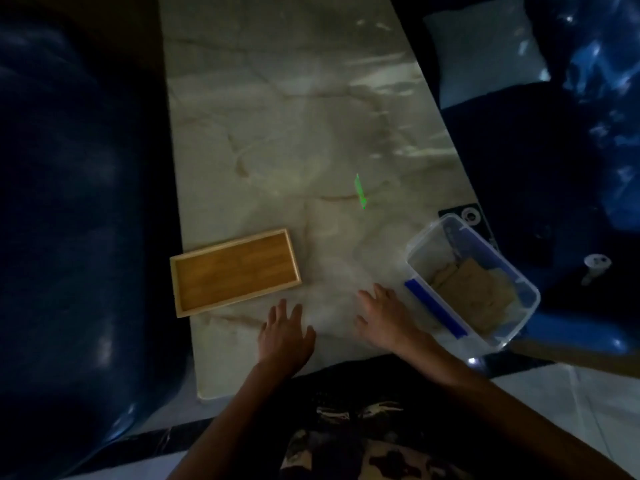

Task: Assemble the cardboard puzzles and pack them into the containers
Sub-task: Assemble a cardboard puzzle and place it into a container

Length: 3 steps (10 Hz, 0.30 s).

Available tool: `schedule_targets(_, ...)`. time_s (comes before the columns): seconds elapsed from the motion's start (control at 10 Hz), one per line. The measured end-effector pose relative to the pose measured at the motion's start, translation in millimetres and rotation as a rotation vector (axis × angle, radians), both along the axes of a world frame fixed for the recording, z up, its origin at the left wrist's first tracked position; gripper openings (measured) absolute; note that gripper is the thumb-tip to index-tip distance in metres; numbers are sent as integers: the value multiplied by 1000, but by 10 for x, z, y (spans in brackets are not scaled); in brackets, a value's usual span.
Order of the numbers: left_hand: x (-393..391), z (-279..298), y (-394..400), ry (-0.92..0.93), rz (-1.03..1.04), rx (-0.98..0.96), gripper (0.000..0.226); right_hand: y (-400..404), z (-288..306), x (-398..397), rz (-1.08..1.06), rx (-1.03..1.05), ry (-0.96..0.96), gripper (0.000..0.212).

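A shallow wooden tray (180, 289) lies on the marble table at the near left, with nothing in it. A clear plastic container (526, 306) with blue clips stands at the table's near right corner. Inside it lie several brown cardboard puzzle pieces (474, 289). My left hand (285, 336) rests flat on the table just right of the tray's near corner, fingers straight. My right hand (388, 315) lies flat next to the container's near-left side, fingers spread, holding nothing.
The marble table (294, 133) stretches away from me. A small green mark (360, 192) shows on the tabletop beyond my hands. Dark blue seating (69, 202) flanks the left side, and a pale cushion (485, 53) lies at the far right. A dark object (467, 214) sits behind the container.
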State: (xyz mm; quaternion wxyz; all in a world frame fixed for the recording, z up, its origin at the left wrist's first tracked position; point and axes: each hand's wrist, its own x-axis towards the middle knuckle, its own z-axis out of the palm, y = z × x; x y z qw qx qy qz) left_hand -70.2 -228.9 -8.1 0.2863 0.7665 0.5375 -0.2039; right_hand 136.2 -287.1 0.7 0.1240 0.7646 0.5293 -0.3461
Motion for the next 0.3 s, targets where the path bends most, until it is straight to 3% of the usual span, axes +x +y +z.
schedule_targets(0.2,68,-110,-201,72,-22,-240,55,-118,-102,373,153,-307,53,74)
schedule_targets(0.3,59,-144,-284,83,-160,-386,52,-176,-145,462,157,-417,147,70)
